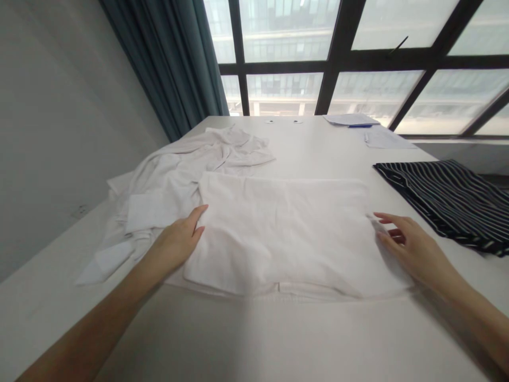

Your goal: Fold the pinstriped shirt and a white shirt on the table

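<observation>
A folded white garment (286, 233) lies flat across the table in front of me, with a fold and a small slit showing along its near edge. My left hand (181, 239) rests at its left edge, thumb and forefinger apart, its other fingers hidden from view. At the right edge is my right hand (409, 246), fingers loosely bent and thumb apart from the forefinger. Its fingertips touch or nearly touch the cloth; nothing shows gripped between them. Beside my left hand spreads a crumpled white garment (170, 175), partly next to the folded one.
A black-and-white striped cloth (449, 196) lies at the right table edge. Papers (350, 120) and a blue pen (360, 126) are at the far right of the white table (254, 339). A wall stands left; a dark curtain (170, 58) and windows are behind.
</observation>
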`<state>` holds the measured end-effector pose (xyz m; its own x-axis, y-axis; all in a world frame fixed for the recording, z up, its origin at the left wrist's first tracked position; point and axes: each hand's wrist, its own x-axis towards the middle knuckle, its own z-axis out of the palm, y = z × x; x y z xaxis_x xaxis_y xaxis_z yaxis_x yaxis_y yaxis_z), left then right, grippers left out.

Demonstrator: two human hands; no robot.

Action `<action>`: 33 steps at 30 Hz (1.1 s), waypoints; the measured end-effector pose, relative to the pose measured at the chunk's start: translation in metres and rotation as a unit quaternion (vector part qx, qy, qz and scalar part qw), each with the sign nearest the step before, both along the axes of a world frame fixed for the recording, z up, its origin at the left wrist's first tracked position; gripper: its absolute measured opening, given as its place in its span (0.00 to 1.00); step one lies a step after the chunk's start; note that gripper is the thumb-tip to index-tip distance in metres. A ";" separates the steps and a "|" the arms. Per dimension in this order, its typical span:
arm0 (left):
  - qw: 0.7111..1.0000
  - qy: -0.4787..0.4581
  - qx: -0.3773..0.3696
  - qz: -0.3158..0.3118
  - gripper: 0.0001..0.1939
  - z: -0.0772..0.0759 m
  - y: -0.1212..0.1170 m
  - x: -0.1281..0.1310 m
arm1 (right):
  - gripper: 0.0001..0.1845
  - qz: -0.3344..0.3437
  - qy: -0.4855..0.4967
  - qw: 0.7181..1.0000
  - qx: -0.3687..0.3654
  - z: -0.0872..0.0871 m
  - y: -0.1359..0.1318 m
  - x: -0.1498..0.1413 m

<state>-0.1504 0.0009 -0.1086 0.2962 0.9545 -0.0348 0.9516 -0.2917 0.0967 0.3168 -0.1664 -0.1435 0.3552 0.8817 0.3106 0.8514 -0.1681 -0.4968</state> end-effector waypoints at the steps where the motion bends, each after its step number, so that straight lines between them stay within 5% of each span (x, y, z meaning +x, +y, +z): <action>1: 1.000 -0.005 0.006 -0.006 0.29 -0.002 0.001 -0.002 | 0.30 0.003 -0.008 1.000 0.000 0.000 0.000 -0.001; 10: 0.998 0.018 0.022 -0.052 0.28 -0.008 0.002 -0.013 | 0.28 0.021 -0.028 0.999 -0.022 0.000 -0.001 0.001; 15: 0.983 0.108 0.128 -0.072 0.26 0.000 -0.013 0.005 | 0.26 0.029 -0.033 0.999 -0.026 -0.003 -0.001 0.005; 19: 0.964 0.054 0.200 -0.167 0.22 0.002 -0.027 0.030 | 0.25 0.054 -0.125 0.991 0.012 0.001 0.002 -0.004; 25: 0.916 -0.087 0.106 -0.378 0.15 -0.008 -0.042 0.080 | 0.20 0.268 -0.176 0.947 0.021 0.022 0.018 -0.069; 28: 0.905 -0.092 0.074 -0.410 0.19 -0.017 -0.045 0.098 | 0.21 0.352 -0.166 0.921 -0.002 0.021 0.031 -0.099; 33: 0.907 -0.055 0.025 -0.418 0.28 -0.025 -0.047 0.099 | 0.25 0.372 -0.174 0.910 -0.065 0.006 0.034 -0.110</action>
